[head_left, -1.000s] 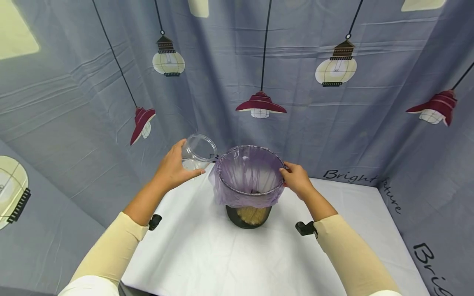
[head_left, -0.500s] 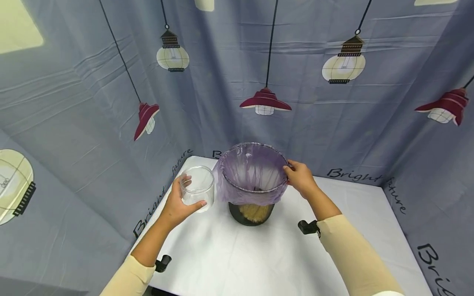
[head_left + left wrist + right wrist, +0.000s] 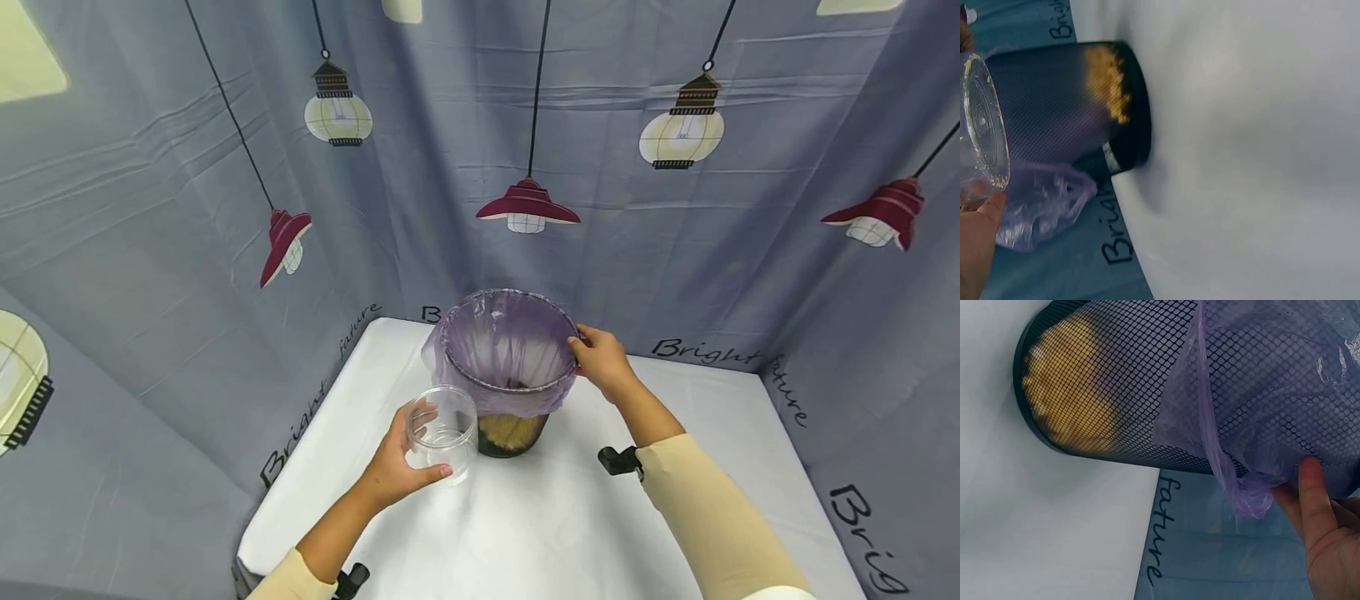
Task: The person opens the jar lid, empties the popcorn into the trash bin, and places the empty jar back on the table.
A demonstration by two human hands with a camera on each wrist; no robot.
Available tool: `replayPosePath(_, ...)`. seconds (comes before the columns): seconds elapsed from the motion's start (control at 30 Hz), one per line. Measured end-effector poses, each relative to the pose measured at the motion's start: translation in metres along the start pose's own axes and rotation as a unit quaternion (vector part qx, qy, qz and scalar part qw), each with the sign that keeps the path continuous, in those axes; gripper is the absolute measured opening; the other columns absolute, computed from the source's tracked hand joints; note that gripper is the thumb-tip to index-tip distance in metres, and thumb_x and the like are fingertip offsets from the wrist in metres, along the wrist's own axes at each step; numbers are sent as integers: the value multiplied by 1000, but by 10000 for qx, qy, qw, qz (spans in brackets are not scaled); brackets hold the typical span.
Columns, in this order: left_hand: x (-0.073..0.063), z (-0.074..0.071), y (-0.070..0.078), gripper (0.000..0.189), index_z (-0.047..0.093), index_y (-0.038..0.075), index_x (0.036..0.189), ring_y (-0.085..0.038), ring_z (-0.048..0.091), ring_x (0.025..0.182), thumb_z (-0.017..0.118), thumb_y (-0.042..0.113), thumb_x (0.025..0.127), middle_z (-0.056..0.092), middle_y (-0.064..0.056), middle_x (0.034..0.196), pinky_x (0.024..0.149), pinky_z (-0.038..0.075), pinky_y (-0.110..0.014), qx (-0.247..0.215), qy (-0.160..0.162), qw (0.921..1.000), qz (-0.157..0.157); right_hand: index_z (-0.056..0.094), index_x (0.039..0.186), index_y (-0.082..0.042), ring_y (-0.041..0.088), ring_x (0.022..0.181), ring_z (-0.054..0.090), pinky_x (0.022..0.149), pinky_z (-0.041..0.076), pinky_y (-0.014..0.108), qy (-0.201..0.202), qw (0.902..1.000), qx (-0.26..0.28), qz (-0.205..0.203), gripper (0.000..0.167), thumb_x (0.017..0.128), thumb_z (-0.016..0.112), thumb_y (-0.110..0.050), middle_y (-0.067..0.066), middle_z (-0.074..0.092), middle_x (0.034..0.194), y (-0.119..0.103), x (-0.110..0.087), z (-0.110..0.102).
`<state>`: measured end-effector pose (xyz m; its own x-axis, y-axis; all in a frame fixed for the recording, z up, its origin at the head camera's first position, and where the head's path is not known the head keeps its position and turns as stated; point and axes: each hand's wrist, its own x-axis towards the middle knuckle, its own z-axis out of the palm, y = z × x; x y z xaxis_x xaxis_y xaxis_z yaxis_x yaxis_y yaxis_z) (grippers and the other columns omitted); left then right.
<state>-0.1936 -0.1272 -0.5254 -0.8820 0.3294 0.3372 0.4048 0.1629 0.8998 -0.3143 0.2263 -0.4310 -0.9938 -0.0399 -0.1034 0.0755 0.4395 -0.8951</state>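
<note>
In my left hand (image 3: 401, 462) I hold a clear round plastic tub (image 3: 444, 425), thumb on one side and fingers on the other. It is in front of and left of a black mesh wastebasket (image 3: 1141, 375). Yellow crumbs (image 3: 999, 181) cling to the tub's round end in the left wrist view. A thin purple bin liner (image 3: 506, 333) lines the basket and folds over its rim. My right hand (image 3: 606, 365) grips the rim and liner at the right side. Through the mesh a yellow, crumbly mass (image 3: 1072, 381) shows at the basket's bottom.
The basket stands upright on a white-covered table (image 3: 555, 525), toward its back edge. A grey-blue curtain (image 3: 450, 167) printed with lamps and lettering surrounds the table on the back and sides.
My left hand has brought the tub down from beside the basket's rim, toward me and to the right. The tub was tilted toward the basket and now has its mouth upward. My right hand stays on the rim.
</note>
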Motion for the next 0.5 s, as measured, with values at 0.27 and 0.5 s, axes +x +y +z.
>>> replayPosePath(0.27,0,32,-6,99,23,18,153,-36,37,143,87,19,78,37,-14,154,109,32,-66,-250,-446,9986,-131,24,156,-1,41,130,51,94,53,45,34,9999,121,15,56,107,45,-20,27,40,151,1,1,3)
replayPosePath(0.5,10,70,-13,102,23,27,153,-26,45,135,89,28,75,42,-2,149,107,40,-55,-266,-991,9946,-169,25,156,-1,41,130,51,94,53,45,50,10000,5,-3,57,108,44,-22,27,41,151,0,1,2)
